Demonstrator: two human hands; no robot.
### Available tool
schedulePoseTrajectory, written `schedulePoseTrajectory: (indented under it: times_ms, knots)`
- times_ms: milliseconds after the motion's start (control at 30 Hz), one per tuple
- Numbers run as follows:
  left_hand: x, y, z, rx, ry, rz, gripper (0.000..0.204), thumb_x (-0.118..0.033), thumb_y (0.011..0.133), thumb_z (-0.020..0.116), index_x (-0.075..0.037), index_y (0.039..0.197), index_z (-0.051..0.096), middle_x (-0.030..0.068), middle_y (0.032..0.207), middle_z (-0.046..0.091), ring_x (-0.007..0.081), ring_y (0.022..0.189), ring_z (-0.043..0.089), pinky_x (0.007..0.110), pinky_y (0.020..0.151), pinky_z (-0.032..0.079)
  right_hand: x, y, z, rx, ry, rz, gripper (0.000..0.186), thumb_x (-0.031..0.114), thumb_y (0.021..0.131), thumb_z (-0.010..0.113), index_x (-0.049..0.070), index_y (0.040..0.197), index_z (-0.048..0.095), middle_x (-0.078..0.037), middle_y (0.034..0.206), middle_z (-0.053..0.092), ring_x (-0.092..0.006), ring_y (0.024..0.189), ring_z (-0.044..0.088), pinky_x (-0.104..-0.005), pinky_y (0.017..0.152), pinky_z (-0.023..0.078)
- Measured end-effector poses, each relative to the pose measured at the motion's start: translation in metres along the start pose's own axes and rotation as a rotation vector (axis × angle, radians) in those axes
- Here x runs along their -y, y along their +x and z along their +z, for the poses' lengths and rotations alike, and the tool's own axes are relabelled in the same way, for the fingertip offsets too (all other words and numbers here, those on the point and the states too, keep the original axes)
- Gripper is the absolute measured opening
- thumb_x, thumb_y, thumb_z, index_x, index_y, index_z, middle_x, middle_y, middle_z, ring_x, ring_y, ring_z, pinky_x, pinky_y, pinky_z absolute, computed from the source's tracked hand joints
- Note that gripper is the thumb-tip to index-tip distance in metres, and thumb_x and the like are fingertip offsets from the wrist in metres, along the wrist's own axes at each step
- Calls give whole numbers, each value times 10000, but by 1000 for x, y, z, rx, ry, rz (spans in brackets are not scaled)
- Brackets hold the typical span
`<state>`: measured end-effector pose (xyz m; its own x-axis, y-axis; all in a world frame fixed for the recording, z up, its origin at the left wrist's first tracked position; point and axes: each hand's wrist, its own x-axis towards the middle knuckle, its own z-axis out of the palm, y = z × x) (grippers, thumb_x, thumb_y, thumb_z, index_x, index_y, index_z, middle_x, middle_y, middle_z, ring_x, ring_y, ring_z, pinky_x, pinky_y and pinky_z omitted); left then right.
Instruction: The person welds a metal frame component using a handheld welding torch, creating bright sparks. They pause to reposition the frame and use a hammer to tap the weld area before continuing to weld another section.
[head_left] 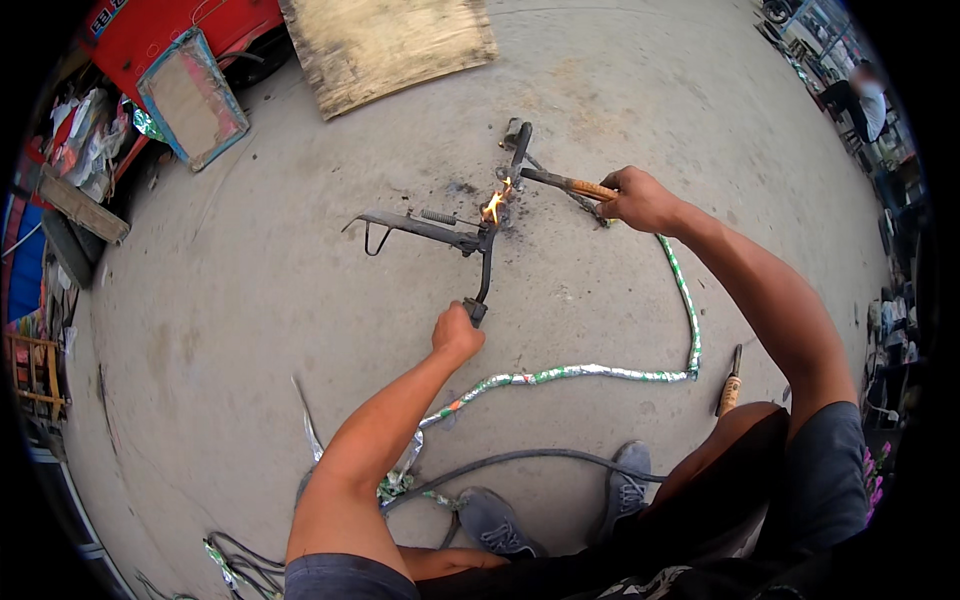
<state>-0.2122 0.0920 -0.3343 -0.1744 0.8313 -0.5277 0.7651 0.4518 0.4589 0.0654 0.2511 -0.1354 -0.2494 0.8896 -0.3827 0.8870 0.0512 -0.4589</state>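
Near mid-frame, left hand (pixel 458 333) clamped fingers on the metal stand (pixel 468 241), right hand (pixel 640 203) on the orange-handled tool (pixel 588 189); avoiding the flame (pixel 494 207) seemed wise.

The view is taken from the person's head, by the left one of two fisheye cameras that are worn side by side. It faces steeply down and a little forward, so the concrete floor (pixel 250 320) fills most of it. The shoes (pixel 492 522) appear near the lower edge. The left hand (pixel 457 333) and the right hand (pixel 642 202) are quite near to the camera, while the plywood board (pixel 395 45) at the top is farther away. The field is very wide, and its corners are black.
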Motion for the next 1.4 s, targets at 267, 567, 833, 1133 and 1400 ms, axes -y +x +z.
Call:
schedulePoseTrajectory:
  times_ms: [267,567,833,1133,1400]
  knots:
    - [15,13,15,14,25,43,486,-142,765,774,39,1167,570,268,1127,693,427,1083,677,483,921,550,-92,-116,61,219,362,397,382,231,926,706,-105,1103,659,-108,815,647,-225,763,629,-402,726,527]
    - [6,10,27,68,-25,131,631,-361,811,829,86,1182,583,291,1170,683,416,1108,675,461,939,548,-181,-259,135,96,259,247,336,231,907,735,7,1154,690,-150,849,698,-297,786,675,-427,771,526]
    - [-31,-1,35,160,164,102,560,-468,853,769,24,1108,692,243,1171,705,389,1116,677,469,942,546,-193,-337,168,61,-89,484,394,235,817,800,86,1165,690,-170,981,738,-360,937,716,-457,849,542]
    - [-80,-16,50,211,322,133,540,-519,902,694,-13,1083,738,197,1151,721,361,1104,682,465,913,553,-215,-359,227,-113,30,600,455,237,826,795,72,1231,670,-192,1011,741,-354,987,722,-452,878,550]
    - [-94,-15,72,210,285,177,526,-499,910,693,-9,1096,737,210,1167,716,380,1117,676,474,928,550,-218,-369,236,-288,318,501,468,285,901,753,41,1282,630,-185,1012,737,-313,951,725,-422,859,549]
